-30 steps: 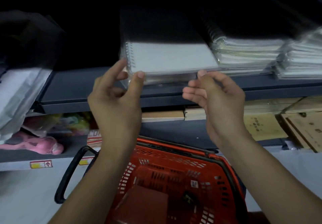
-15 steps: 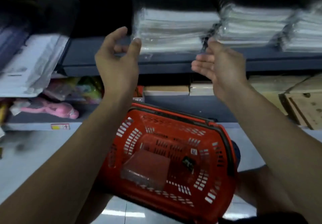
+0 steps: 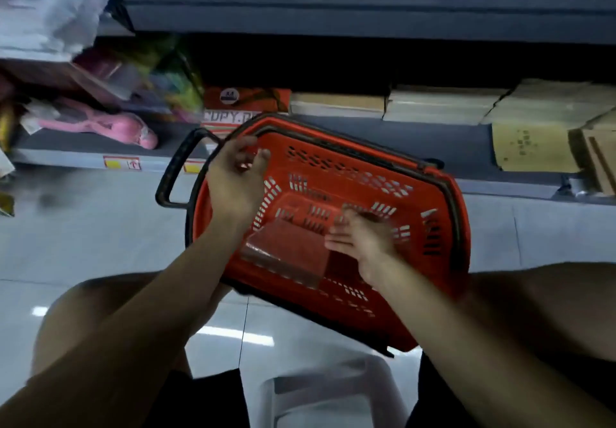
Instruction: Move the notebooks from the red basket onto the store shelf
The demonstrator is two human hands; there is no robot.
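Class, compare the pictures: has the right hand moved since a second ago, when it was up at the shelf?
Yes. The right hand has dropped from the shelf edge down into the red basket, beside the notebook there.

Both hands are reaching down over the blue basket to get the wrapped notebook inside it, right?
Almost, but the basket is red, not blue; the head view shows it. Both hands are down over it: the right hand is beside the wrapped notebook lying in the bottom, and the left hand is above the basket's left end, holding nothing.
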